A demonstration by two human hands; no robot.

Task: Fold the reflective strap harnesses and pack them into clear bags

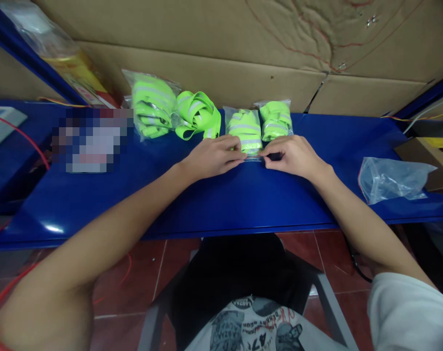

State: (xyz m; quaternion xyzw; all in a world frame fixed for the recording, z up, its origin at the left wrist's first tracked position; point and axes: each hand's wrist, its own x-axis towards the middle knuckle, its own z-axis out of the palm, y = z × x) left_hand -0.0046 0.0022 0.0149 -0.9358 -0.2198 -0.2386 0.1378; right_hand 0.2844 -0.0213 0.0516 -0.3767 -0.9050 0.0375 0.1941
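A clear plastic bag (243, 127) with neon-yellow reflective strap inside lies on the blue table, its opening edge toward me. My left hand (217, 155) pinches the left part of that edge between thumb and fingers. At the right end of the same edge, my right hand (292, 156) has thumb and forefinger closed on the plastic. Just behind my right hand stands another bagged bundle (276, 119) of the same strap. A loose coil of strap (197, 114) sits to the left, beside a larger bagged bundle (153, 105).
An unfilled zip bag (393, 179) lies at the right, next to a cardboard box (426, 163). Cardboard sheets (214, 66) line the back of the blue table (206, 204). A bottle with a yellow label (73, 73) stands at the far left, near a red cable (24, 136).
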